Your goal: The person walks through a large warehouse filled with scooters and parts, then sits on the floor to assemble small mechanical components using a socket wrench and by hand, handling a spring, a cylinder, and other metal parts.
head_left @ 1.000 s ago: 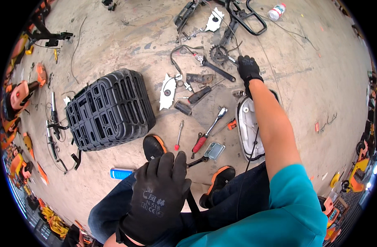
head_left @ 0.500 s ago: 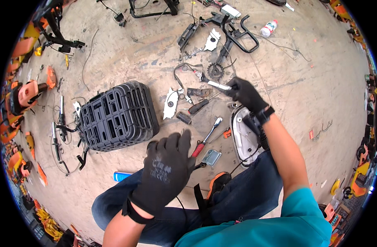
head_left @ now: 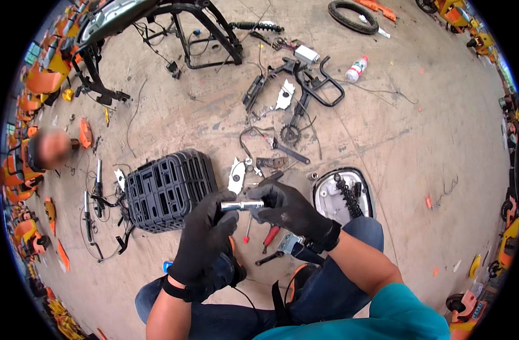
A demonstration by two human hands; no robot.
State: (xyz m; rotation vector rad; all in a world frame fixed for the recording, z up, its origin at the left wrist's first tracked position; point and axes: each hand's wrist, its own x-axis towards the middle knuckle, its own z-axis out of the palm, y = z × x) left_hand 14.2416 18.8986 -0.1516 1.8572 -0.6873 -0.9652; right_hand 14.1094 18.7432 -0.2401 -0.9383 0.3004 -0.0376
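My left hand (head_left: 205,235) and my right hand (head_left: 290,208), both in black gloves, meet in front of my knees. Between their fingers they hold a shiny metal cylinder (head_left: 242,205), level and shaped like a long socket. Each hand closes on one end of it. Just below my right hand a red tool handle (head_left: 270,235) lies on the floor, its far part hidden by the glove. Beyond the hands are a dark wrench (head_left: 292,152), a white metal plate (head_left: 236,177) and a dark bracket (head_left: 272,162).
A black plastic crate (head_left: 169,190) stands left. On the right, a white shell (head_left: 324,195) holds a black coil-spring shock absorber (head_left: 348,195). Farther off are a black frame (head_left: 208,34), a tyre (head_left: 353,16) and a bottle (head_left: 357,68). A person (head_left: 50,148) is far left.
My right hand has come back from the wrench, which now lies on the floor, to meet my left hand at the metal cylinder. The view has shifted, showing more of the far floor.
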